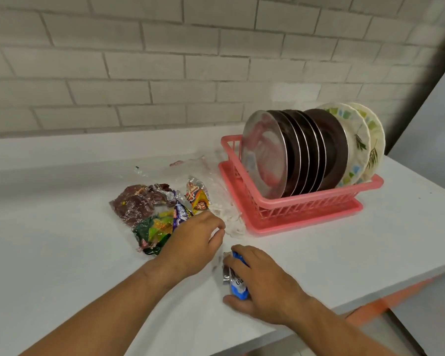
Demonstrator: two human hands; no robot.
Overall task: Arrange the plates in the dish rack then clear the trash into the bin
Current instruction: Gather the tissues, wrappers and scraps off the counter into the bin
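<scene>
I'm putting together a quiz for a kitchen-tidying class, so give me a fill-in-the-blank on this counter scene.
1. The dish rack on the counter is coloured ____.
2. The right hand grips a wrapper that is mostly ____.
3. Beside the steel plates, the number of floral plates standing in the rack is ____.
Missing words: pink; blue; two.

White letters stand on the blue wrapper (238, 283), too smeared to make out. The purple wrapper (181, 217) bears white script and the orange wrapper (197, 196) blurred print; none reads clearly.
</scene>
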